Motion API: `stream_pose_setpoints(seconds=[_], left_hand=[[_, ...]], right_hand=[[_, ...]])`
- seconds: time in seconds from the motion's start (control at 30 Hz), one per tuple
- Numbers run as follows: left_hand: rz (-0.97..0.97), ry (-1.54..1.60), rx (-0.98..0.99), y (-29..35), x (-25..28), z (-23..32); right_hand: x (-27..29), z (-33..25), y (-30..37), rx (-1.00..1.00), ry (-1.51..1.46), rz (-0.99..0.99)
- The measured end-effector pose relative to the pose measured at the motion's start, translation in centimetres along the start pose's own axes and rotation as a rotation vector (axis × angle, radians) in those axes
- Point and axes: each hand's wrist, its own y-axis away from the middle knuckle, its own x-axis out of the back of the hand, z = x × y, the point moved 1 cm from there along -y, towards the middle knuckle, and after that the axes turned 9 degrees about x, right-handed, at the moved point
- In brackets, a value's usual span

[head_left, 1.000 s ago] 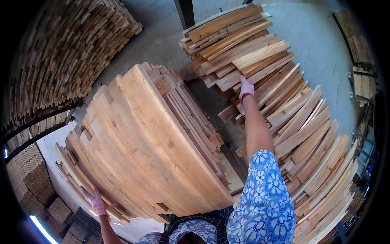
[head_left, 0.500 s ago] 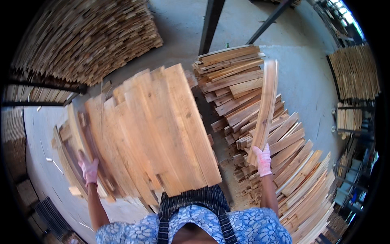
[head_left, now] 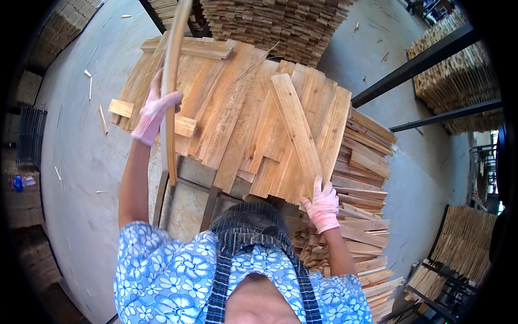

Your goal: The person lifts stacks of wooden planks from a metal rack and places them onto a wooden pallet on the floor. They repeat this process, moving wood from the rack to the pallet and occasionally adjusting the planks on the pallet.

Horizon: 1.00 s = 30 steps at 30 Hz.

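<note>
My left hand [head_left: 155, 109], in a pink-and-white glove, grips a long wooden board [head_left: 171, 81] on edge, raised above the left end of the work table. In a matching glove, my right hand [head_left: 322, 207] holds the near end of another board [head_left: 295, 121]. That board slants over a layer of boards laid side by side [head_left: 216, 116] on the table. Two short wood offcuts lie at the left, one [head_left: 121, 108] near the table's left edge and one [head_left: 186, 127] just right of the raised board. A loose plank [head_left: 208, 48] rests across the far left boards.
A long pile of loose boards [head_left: 361, 162] runs along the table's right side. Tall wood stacks [head_left: 275, 27] stand beyond the table. Black metal posts [head_left: 415, 65] rise at the far right. Wood scraps [head_left: 102, 119] dot the concrete floor on the left.
The view has turned to the right. My left hand has lifted its board up off the table. My right hand has brought its board from over the side pile onto the laid boards.
</note>
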Motion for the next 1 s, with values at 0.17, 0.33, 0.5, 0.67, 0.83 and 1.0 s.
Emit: stream_pose_setpoints(seconds=[0.17, 0.33, 0.5, 0.67, 0.83, 1.0], left_hand=[[-0.373, 0.629, 0.099, 4.8, -3.7, -6.9], [-0.175, 0.652, -0.051, 8.1, -7.0, -16.6], [-0.354, 1.001, 0.370, 13.6, -8.9, -26.4], [-0.332, 0.973, 0.680, 17.2, -13.6, -31.3], [0.032, 0.920, 0.716, 18.0, -18.5, -30.7], [-0.071, 1.097, 0.836, 18.0, -21.6, -30.3]], right_hand=[[0.6, 3.2, -10.0, -0.029, -0.047, 0.090], [0.2, 0.4, -17.4, -0.142, -0.089, 0.207], [2.3, 0.3, -14.2, -0.045, -0.049, 0.246], [2.0, 2.2, -13.2, 0.114, 0.132, 0.288], [0.6, 0.5, -16.6, 0.155, 0.141, 0.318], [0.1, -0.1, -18.6, 0.145, 0.073, 0.298]])
